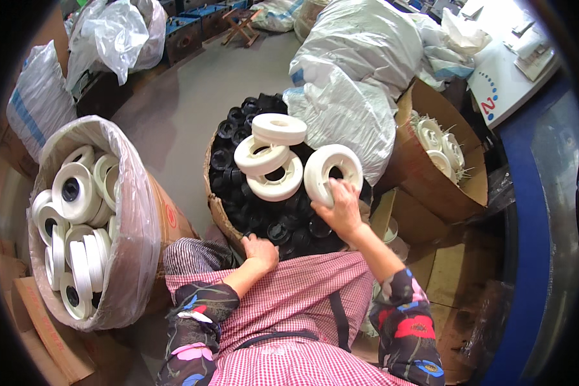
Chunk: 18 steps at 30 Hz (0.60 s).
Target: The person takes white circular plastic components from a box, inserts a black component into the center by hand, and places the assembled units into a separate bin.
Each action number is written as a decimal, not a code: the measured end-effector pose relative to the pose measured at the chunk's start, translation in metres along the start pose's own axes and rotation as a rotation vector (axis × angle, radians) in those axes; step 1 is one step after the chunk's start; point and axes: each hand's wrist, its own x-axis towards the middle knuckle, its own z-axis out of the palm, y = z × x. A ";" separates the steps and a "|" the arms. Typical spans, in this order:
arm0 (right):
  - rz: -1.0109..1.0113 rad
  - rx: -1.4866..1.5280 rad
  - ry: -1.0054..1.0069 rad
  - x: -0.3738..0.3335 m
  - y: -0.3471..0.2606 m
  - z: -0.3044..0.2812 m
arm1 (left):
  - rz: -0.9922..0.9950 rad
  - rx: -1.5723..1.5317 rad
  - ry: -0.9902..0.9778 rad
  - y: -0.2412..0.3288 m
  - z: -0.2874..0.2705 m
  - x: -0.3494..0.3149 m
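Note:
My right hand (342, 209) grips a white plastic ring (316, 168), its fingers hooked into the centre hole, over the right side of a carton (214, 209) full of black plastic parts (251, 209). To its left, three more white rings (279, 128) lie overlapping on the black parts. My left hand (260, 249) is at the near edge of that carton with its fingers curled in among the black parts. Whatever those fingers hold, if anything, is hidden.
A plastic-lined carton (149, 238) of white rings, some with black centres, stands at left. Another carton (424, 186) with white rings sits at right, beside a blue machine panel (527, 193). Large white sacks (360, 48) lie beyond; a small wooden stool (241, 27) is far off.

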 end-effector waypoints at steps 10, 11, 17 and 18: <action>0.485 1.079 -0.212 -0.091 -0.041 -0.043 | 0.164 -1.069 0.130 -0.037 -0.016 -0.026; 0.613 1.270 -0.258 -0.105 -0.039 -0.037 | 0.249 -1.206 0.179 -0.027 -0.025 -0.039; 0.891 1.751 -0.492 -0.120 -0.071 -0.031 | 0.766 -0.918 0.556 -0.019 -0.055 -0.088; 0.879 1.745 -0.484 -0.116 -0.075 -0.034 | 0.751 -0.961 0.482 -0.024 -0.055 -0.091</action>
